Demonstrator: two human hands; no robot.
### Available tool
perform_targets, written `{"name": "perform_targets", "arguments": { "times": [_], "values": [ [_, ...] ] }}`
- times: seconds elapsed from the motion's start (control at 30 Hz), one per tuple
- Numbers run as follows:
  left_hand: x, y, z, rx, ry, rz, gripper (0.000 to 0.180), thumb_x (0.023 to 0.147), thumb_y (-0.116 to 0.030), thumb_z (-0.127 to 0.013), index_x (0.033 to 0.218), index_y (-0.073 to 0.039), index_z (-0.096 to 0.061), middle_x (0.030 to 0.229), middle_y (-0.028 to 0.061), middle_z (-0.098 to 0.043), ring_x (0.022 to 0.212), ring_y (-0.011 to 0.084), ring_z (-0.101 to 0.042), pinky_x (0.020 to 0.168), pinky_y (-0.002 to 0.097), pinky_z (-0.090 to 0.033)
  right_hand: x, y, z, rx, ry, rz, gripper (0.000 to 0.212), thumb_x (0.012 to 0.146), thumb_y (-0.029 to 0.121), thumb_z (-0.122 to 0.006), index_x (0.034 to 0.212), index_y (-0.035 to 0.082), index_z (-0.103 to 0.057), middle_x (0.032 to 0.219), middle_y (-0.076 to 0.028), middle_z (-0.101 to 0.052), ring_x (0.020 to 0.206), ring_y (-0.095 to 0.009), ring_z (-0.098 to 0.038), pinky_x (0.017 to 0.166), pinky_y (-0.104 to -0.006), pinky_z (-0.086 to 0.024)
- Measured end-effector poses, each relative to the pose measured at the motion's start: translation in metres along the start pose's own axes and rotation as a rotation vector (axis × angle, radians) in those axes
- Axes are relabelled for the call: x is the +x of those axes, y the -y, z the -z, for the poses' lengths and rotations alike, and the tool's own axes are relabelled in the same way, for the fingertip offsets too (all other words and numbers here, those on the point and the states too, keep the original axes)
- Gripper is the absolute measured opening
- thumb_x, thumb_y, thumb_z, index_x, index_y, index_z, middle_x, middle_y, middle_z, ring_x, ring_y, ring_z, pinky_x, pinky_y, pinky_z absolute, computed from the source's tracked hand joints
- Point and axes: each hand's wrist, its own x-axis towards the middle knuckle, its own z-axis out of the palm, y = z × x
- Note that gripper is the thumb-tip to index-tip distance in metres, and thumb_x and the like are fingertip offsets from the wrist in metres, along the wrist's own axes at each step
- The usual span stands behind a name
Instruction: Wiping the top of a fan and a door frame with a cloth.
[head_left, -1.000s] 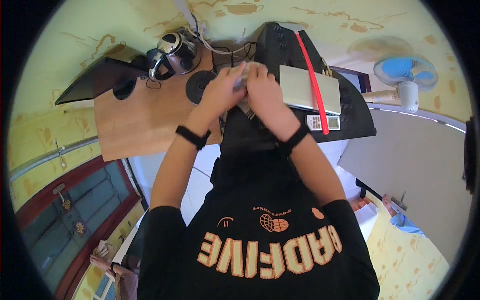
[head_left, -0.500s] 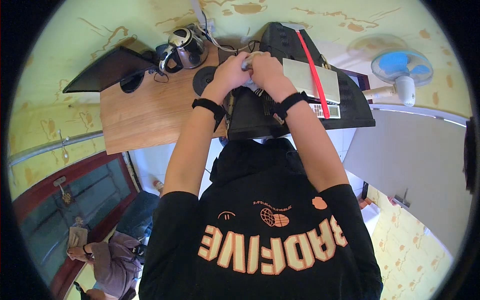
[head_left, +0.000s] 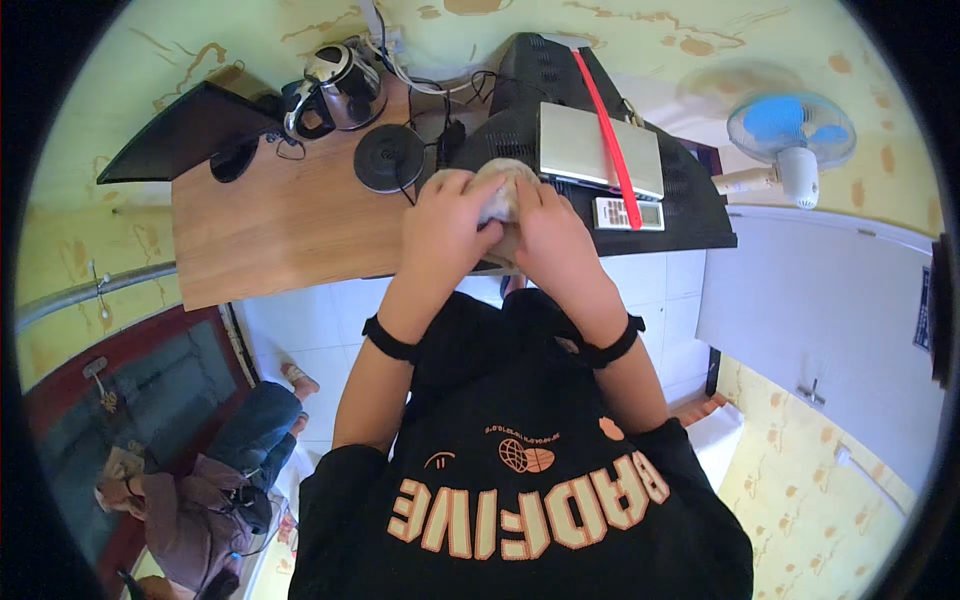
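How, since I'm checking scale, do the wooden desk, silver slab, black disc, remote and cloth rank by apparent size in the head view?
Largest to smallest:
Wooden desk
Silver slab
Black disc
Remote
Unranked: cloth, since the fingers hide part of it.

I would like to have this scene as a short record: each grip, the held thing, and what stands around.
Left grip: fingers around the pale bundle
Right grip: on the bundle's other side
Held thing: soft-looking, partly covered by fingers; exact kind unclear
On wooden desk: shiny kettle, round black disc, dark screen
On black housing: silver case, remote, red strip across both
Far right: blue-bladed fan
Lower left: another person
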Motion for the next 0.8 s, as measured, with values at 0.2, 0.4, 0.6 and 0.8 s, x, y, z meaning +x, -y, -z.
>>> {"name": "perform_targets", "arguments": {
  "times": [0.2, 0.4, 0.6, 0.8],
  "values": [
    [-0.004, -0.037, -0.024, 0.117, 0.040, 0.063, 0.065, 0.076, -0.027, -0.081, 0.140, -0.025, -0.066, 0.127, 0.0094, -0.066, 0.118, 0.0351, -0.064, 0.092, 0.0458, -0.058, -0.021, -0.040, 0.013, 0.099, 0.046, -0.012, 0.064, 0.079, 0.007, -0.076, 0.137, -0.008, -0.053, 0.113, -0.025, -0.066, 0.100, -0.045, -0.069, 0.085, -0.0503, -0.058],
    [-0.011, -0.050, -0.036, 0.118, -0.090, 0.032, 0.064, 0.076, -0.023, -0.080, 0.139, -0.022, -0.067, 0.127, 0.0103, -0.066, 0.118, 0.0358, -0.063, 0.095, 0.0460, -0.056, -0.031, -0.046, 0.018, 0.158, 0.041, -0.021, 0.060, 0.084, 0.003, -0.064, 0.141, -0.007, -0.052, 0.113, -0.026, -0.065, 0.102, -0.046, -0.067, 0.087, -0.0512, -0.057],
    [-0.027, -0.041, -0.030, -0.004, -0.099, 0.118, 0.064, 0.076, -0.018, -0.080, 0.139, -0.020, -0.068, 0.123, 0.0117, -0.066, 0.115, 0.0359, -0.062, 0.097, 0.0472, -0.052, -0.030, -0.025, 0.013, 0.105, -0.025, 0.000, 0.068, 0.079, 0.008, -0.068, 0.143, -0.004, -0.050, 0.122, -0.023, -0.061, 0.106, -0.042, -0.064, 0.090, -0.0487, -0.057],
    [0.020, -0.068, 0.025, -0.177, -0.237, -0.021, 0.058, 0.078, -0.017, -0.079, 0.135, -0.020, -0.071, 0.114, 0.0119, -0.068, 0.108, 0.0356, -0.065, 0.094, 0.0451, -0.054, -0.011, -0.018, 0.105, 0.276, -0.113, 0.042, 0.068, 0.081, 0.009, -0.072, 0.145, 0.004, -0.052, 0.121, -0.024, -0.061, 0.108, -0.045, -0.065, 0.090, -0.0499, -0.057]
  ]
}}
